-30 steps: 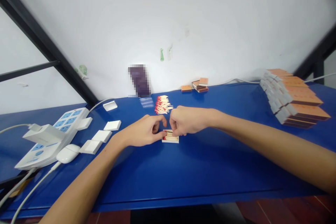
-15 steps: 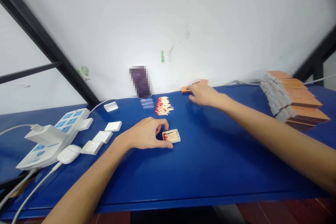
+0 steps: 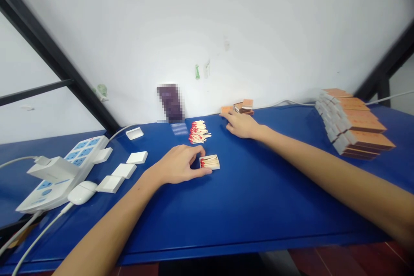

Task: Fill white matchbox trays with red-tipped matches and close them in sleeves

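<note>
My left hand [image 3: 181, 164] curls its thumb and index finger around a white matchbox tray [image 3: 217, 165] filled with red-tipped matches. The thumb rests along the near side, the index finger at the far left corner. Farther back, my right hand [image 3: 241, 124] has its fingertips on an orange matchbox sleeve [image 3: 226, 109] near the wall; part of the sleeve is hidden by the fingers. Behind that hand lie several more orange sleeves [image 3: 247, 103] in a small heap. A pile of loose matches [image 3: 199, 132] sits between the hands, beyond the tray.
Several white trays [image 3: 137, 157] lie at left beside a white power strip [image 3: 74, 159] with cables and a white earphone case [image 3: 82, 192]. Stacked matchboxes [image 3: 365, 123] stand at right. A blurred dark phone-like slab [image 3: 171, 102] leans on the wall.
My right hand has drawn back slightly to the left, uncovering the heap behind it, and the sleeve at its fingertips now shows more of its orange face. The left hand stays at the tray.
</note>
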